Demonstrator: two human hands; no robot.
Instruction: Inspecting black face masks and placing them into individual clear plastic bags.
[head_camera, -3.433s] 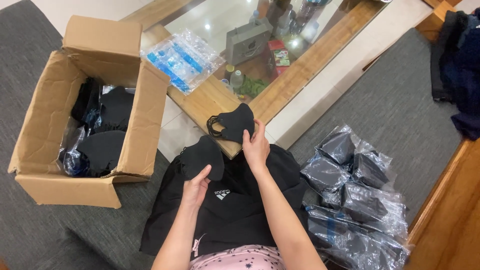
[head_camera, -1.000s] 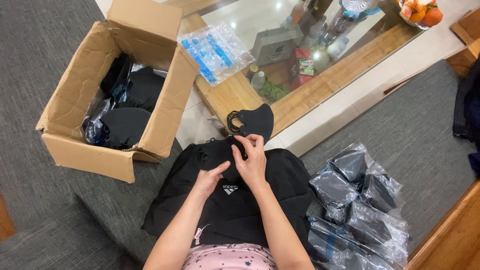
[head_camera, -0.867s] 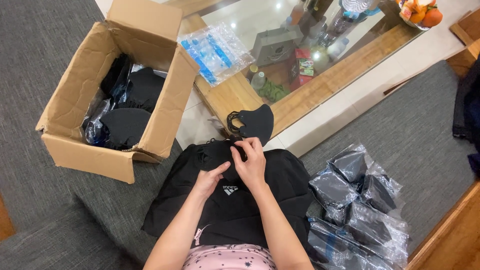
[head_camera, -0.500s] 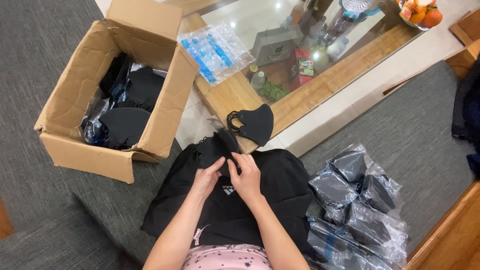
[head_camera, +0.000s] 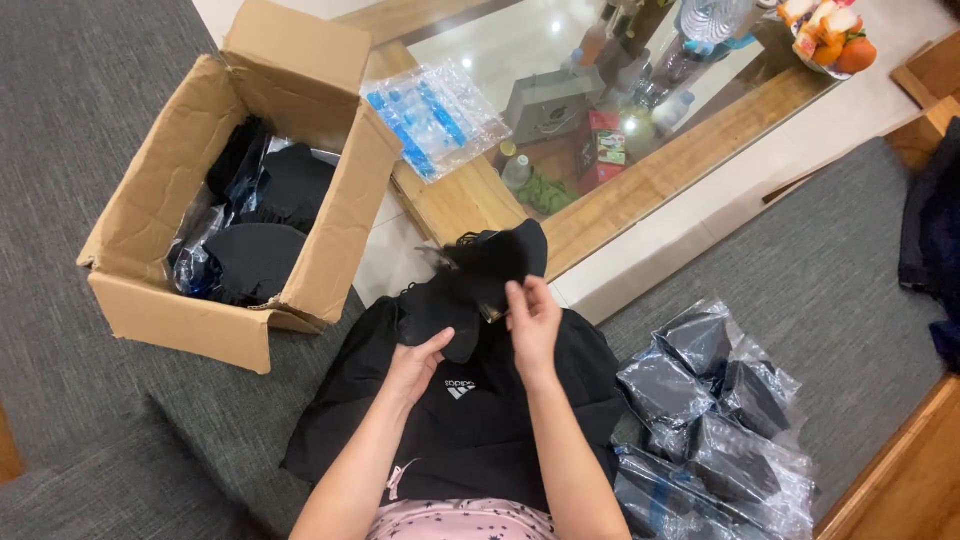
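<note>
I sit on a grey sofa with a black garment (head_camera: 470, 430) spread over my lap. My left hand (head_camera: 417, 362) rests under a small black cloth piece (head_camera: 440, 315) and holds its lower edge. My right hand (head_camera: 533, 320) pinches another black fabric piece with ear loops (head_camera: 495, 262), like a face mask, just above the lap. The two pieces overlap between my hands. Both pieces hang in front of the wooden edge of a low table (head_camera: 640, 190).
An open cardboard box (head_camera: 330, 230) with black items in plastic stands on the sofa at left. A pile of bagged black items (head_camera: 715, 410) lies at my right. The glass-topped table carries a blue-and-clear plastic pack (head_camera: 435, 115), bottles and a fruit bowl (head_camera: 825, 35).
The mask piece that lay on the table edge has been lifted and pulled toward my lap by my right hand; my left hand has closed in under the other black piece.
</note>
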